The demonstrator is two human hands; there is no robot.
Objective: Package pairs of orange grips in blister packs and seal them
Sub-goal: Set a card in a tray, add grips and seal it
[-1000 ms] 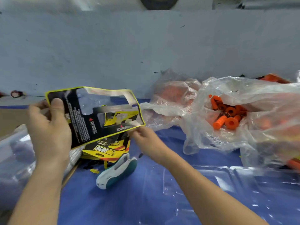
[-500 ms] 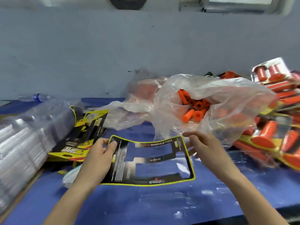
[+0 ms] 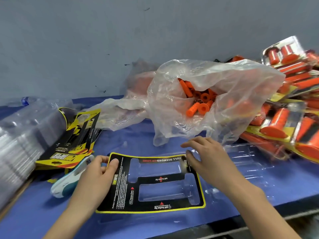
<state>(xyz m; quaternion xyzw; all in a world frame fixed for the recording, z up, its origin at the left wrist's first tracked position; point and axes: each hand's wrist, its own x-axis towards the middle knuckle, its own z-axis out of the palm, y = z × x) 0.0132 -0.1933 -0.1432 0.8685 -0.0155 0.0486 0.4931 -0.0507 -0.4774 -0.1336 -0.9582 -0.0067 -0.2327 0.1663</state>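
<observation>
Since half a second ago the card (image 3: 160, 178) has dropped lower and now lies flat, and the right grip (image 3: 211, 161) has let go of its edge and spread out.

Head view: the card, black with a yellow border and two long cut-outs, lies on a clear tray (image 3: 250, 163) on the blue desk (image 3: 51, 213), close to the near edge. The left grip (image 3: 96, 175) is clamped on the card's far left corner, thumb on top and fingers curled at the edge. The right grip is apart, with relaxed fingers over the tray just beyond the card. Its thumb is at the card's far right corner, though I cannot tell if it touches.

Behind the hands, an open clear bag (image 3: 224, 94) holds loose orange grips (image 3: 200, 102), well apart from both hands. A second bag (image 3: 138, 83) slumps to its left, its contents only an orange blur. Sealed packs (image 3: 279, 121), each with orange grips inside, are heaped at the right, touching the first bag. At the left, a stack of clear blisters (image 3: 20, 135) lies beside a stack of cards (image 3: 74, 135). A white and teal tool (image 3: 67, 184) lies just left of the left grip. A bottle (image 3: 25, 100) lies against the wall (image 3: 86, 40).
</observation>
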